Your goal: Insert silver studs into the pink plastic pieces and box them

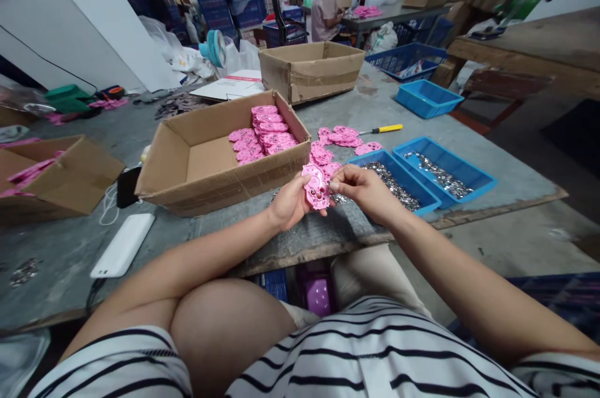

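**Pink piece (315, 187) held up between both hands near the table's near edge**

The piece is off the table (520, 185), in front of the right corner of the carton (225, 189). The left hand (287, 205) grips it from the side, thumb on the front and fingers behind. The right hand (368, 193) is closed to a pinch at the piece's opposite edge; whether a small part sits between its fingertips, I cannot tell.

The step in hand looks like close fingertip work on that edge. The next move seems to call for a steady left grip, the face kept toward the eyes, and a light, exact touch from the right.

The piece is flat and thin, probably moulded plastic, with a wavy outline, a raised pattern and dark or shiny spots on its face. Similar pieces lie in layered stacks (272, 129) inside the carton, while a loose heap (345, 135) spreads on the table just beyond the hands. Beside it lies a slim tool (390, 129) with a smooth yellow handle.

Toward the table's right corner, two blue trays (478, 190) hold glinting metal bits (394, 185), small and jumbled. The carton is plain brown cardboard, taped along its wall.
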`<action>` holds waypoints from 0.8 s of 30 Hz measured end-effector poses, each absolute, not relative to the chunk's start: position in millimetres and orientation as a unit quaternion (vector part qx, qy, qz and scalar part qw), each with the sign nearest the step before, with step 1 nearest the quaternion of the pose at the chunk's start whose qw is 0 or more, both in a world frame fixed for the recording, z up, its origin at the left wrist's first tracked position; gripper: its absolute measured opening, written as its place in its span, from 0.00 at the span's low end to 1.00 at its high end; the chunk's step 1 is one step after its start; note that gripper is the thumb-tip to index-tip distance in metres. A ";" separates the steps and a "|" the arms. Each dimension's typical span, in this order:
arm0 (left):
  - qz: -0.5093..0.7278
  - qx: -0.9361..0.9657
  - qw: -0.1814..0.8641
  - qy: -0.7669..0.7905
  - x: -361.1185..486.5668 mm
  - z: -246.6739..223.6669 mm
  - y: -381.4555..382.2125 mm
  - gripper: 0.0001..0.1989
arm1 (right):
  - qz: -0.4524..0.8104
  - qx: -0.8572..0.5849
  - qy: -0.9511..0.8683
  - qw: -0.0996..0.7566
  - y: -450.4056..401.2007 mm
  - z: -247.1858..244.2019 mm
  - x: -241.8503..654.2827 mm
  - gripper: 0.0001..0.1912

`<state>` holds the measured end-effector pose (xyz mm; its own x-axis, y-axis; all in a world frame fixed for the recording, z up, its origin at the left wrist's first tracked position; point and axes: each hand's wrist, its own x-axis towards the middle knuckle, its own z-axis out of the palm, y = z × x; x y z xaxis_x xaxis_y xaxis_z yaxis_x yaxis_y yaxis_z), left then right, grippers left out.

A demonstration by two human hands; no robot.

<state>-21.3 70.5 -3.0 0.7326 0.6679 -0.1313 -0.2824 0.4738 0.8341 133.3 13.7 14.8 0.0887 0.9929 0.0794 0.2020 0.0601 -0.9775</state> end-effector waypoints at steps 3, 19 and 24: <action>0.283 0.425 0.832 0.219 -20.7 -2.2 69.9 0.09 | 0.323 -0.569 -0.577 0.488 16.5 11.5 130.2 0.15; 0.279 0.414 0.846 0.185 -19.5 3.5 64.4 0.15 | 0.238 -0.579 -0.636 0.452 17.3 4.6 125.1 0.09; 0.279 0.399 0.853 0.191 -19.4 -0.5 65.8 0.12 | 0.202 -0.575 -0.639 0.468 15.6 -2.2 125.2 0.04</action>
<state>-19.4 65.8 -0.5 0.7719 0.6273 -0.1030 -0.3231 0.5268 0.7862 125.2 15.6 -2.2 0.1005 0.9254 0.3655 0.5464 0.2557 -0.7975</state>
